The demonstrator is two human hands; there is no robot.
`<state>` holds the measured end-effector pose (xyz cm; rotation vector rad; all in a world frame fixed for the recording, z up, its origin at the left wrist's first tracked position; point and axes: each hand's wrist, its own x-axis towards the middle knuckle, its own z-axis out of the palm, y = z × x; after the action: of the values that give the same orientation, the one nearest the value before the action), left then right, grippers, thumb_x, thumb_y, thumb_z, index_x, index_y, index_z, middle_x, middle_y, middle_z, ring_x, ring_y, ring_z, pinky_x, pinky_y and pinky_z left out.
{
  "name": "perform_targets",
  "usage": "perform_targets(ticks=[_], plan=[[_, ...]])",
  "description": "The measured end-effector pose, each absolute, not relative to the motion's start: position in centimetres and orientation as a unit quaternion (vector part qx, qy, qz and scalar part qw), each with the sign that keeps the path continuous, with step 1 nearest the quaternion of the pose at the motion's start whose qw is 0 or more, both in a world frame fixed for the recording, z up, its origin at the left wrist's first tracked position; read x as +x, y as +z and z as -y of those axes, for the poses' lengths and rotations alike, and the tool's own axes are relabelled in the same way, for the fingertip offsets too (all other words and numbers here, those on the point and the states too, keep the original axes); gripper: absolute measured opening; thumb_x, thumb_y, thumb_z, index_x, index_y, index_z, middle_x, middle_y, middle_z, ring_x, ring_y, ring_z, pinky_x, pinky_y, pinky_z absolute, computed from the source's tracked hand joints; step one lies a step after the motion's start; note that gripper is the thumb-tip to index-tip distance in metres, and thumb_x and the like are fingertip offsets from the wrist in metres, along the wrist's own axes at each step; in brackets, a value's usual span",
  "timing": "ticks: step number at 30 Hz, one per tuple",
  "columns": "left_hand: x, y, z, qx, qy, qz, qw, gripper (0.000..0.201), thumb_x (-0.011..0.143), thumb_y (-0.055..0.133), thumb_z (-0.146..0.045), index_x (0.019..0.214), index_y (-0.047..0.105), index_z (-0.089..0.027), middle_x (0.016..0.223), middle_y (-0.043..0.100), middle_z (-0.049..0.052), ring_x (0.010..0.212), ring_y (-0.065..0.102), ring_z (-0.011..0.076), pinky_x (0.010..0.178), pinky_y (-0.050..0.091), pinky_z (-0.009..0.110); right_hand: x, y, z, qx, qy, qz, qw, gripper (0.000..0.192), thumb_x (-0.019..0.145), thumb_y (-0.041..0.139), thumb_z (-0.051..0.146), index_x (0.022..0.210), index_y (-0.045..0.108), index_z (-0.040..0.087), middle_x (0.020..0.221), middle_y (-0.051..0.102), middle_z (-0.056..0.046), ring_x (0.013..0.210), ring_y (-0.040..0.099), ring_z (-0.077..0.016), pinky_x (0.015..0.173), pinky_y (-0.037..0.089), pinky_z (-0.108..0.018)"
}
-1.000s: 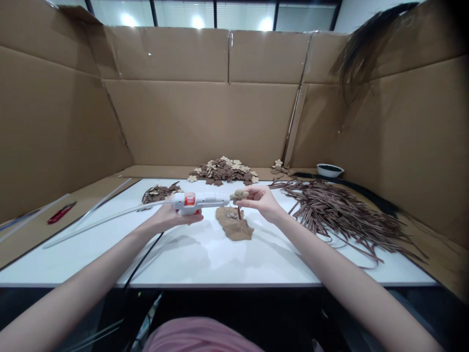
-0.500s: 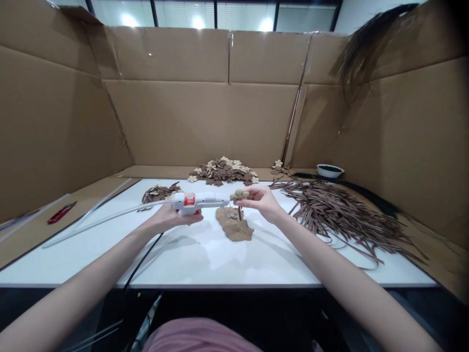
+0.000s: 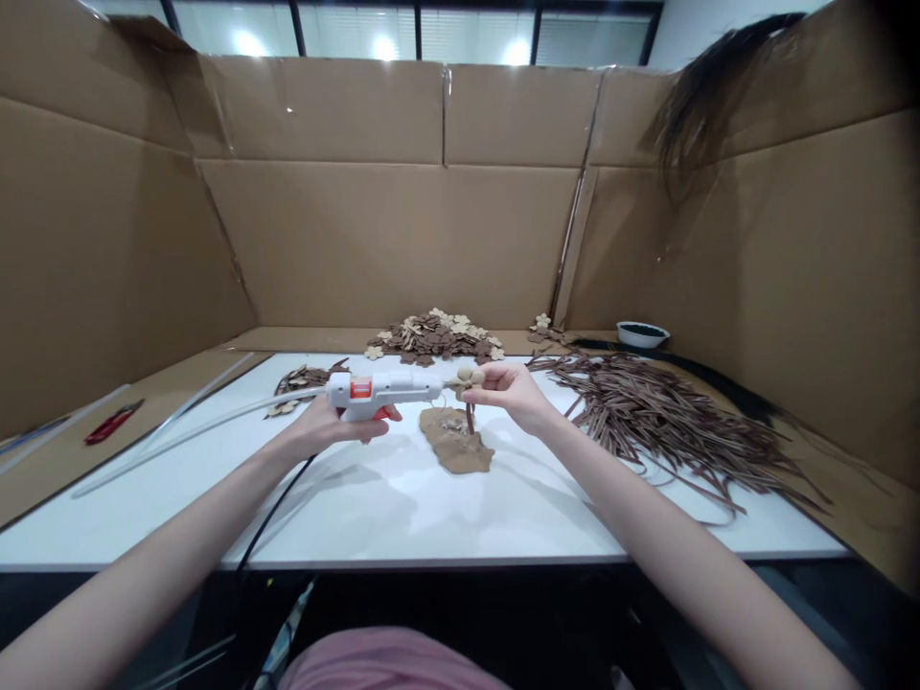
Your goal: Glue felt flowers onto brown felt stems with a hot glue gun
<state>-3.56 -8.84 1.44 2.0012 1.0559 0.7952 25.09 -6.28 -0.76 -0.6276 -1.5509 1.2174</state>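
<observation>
My left hand [image 3: 350, 424] is wrapped round a white glue gun [image 3: 392, 387] with orange parts and a long glue stick [image 3: 216, 427] running out of its back. The gun's nozzle points right, at or very close to a beige flower [image 3: 469, 378] pinched between the fingers of my right hand [image 3: 512, 393]. A brown strip [image 3: 470, 418] hangs below the flower. Beneath them an irregular brown piece [image 3: 460, 450] lies on the white board [image 3: 374, 522], with strings of glue on top. Whether the nozzle touches the flower I cannot tell.
A heap of brown and beige flower cut-outs [image 3: 431, 337] lies at the back; a smaller pile [image 3: 302, 381] sits behind the gun. Many brown strips [image 3: 668, 422] spread at right, near a white bowl [image 3: 642, 334]. Red-handled pliers [image 3: 113, 423] lie at left. Cardboard walls [image 3: 395, 240] surround the board.
The glue gun has drawn slightly left, so a little more of its nozzle shows beside the flower. The flower has tilted slightly in my right hand, which stays nearly in place.
</observation>
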Motion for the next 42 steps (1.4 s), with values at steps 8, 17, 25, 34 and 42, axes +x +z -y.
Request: perform_targets(ticks=[8,17,25,34,42], plan=[[-3.6,1.3,8.7,0.776,0.333,-0.372,0.385,0.029,0.072,0.07,-0.035,0.092,0.068,-0.013,0.097,0.07,0.011,0.061,0.057,0.0138,0.057,0.049,0.026,26.2,0.1,6.1,-0.299,0.493,0.658,0.485,0.031,0.056,0.085,0.03,0.081,0.073,0.015,0.083,0.073,-0.006,0.076,0.068,-0.0187,0.073,0.055,-0.033],[-4.8,1.0,8.5,0.786,0.242,-0.433,0.369,0.034,0.073,0.069,-0.04,0.095,0.07,-0.015,0.096,0.071,0.008,0.076,0.061,0.0195,0.068,0.049,0.026,29.0,-0.5,3.5,-0.455,0.254,0.751,0.405,0.025,0.06,0.078,0.027,0.078,0.073,0.011,0.072,0.072,-0.009,0.066,0.067,-0.0214,0.061,0.052,-0.03],[-5.5,-0.5,8.8,0.78,0.202,-0.452,0.383,0.035,0.073,0.069,-0.044,0.095,0.069,-0.016,0.1,0.071,0.007,0.084,0.063,0.0224,0.067,0.049,0.026,29.6,-0.6,3.1,-0.46,0.158,0.782,0.39,0.024,0.064,0.076,0.031,0.08,0.074,0.013,0.071,0.072,-0.007,0.065,0.065,-0.0197,0.061,0.052,-0.029],[-5.8,-1.2,8.6,0.79,0.193,-0.442,0.379,0.035,0.073,0.07,-0.044,0.096,0.071,-0.018,0.101,0.072,0.006,0.09,0.065,0.024,0.076,0.05,0.027,29.4,-0.4,3.4,-0.454,0.167,0.786,0.384,0.024,0.065,0.075,0.028,0.082,0.074,0.013,0.072,0.072,-0.007,0.065,0.065,-0.019,0.06,0.051,-0.028],[-5.7,-1.2,9.6,0.777,0.201,-0.454,0.387,0.036,0.072,0.069,-0.045,0.094,0.07,-0.016,0.103,0.072,0.009,0.095,0.065,0.0269,0.08,0.052,0.032,29.1,0.0,3.7,-0.44,0.203,0.787,0.381,0.022,0.064,0.075,0.028,0.079,0.073,0.012,0.071,0.072,-0.007,0.065,0.065,-0.0178,0.062,0.051,-0.027]])
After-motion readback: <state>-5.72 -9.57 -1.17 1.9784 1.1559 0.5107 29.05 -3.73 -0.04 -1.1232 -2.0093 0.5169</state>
